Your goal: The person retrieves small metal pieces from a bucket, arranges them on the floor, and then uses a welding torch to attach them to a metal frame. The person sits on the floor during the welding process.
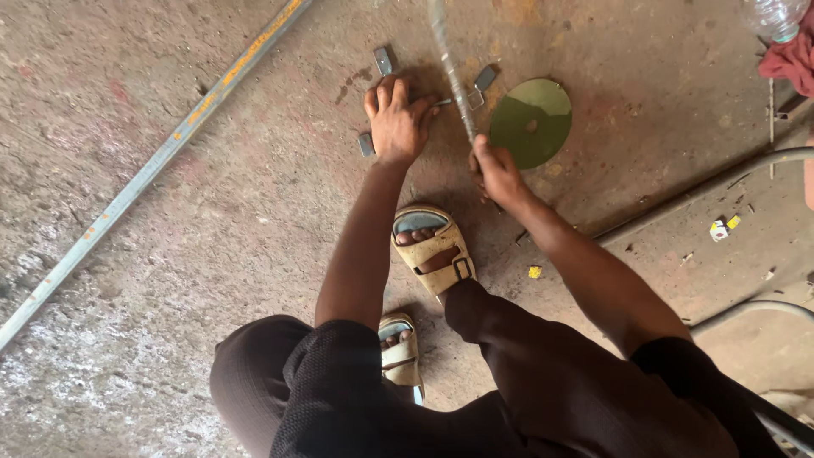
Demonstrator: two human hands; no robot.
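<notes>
My left hand [397, 121] presses flat on the concrete floor, fingers spread over a small metal piece whose tip sticks out toward the right. My right hand [496, 172] is closed around a thin metal rod [448, 64] that slants up and away; the rod is blurred. Its lower end meets the floor near a small metal bracket [480, 88]. Two more small grey metal pieces lie close by, one above the left hand [384, 60] and one at its left edge [365, 144]. A round olive-green metal disc [532, 121] with a centre hole lies just right of the rod.
A long grey metal bar [153, 174] with rust streaks runs diagonally across the left floor. Bent metal tubing [704, 191] lies at right, with a red cloth [793, 58] and a plastic bottle [773, 17] in the top right corner. My sandalled feet [432, 250] are below the hands.
</notes>
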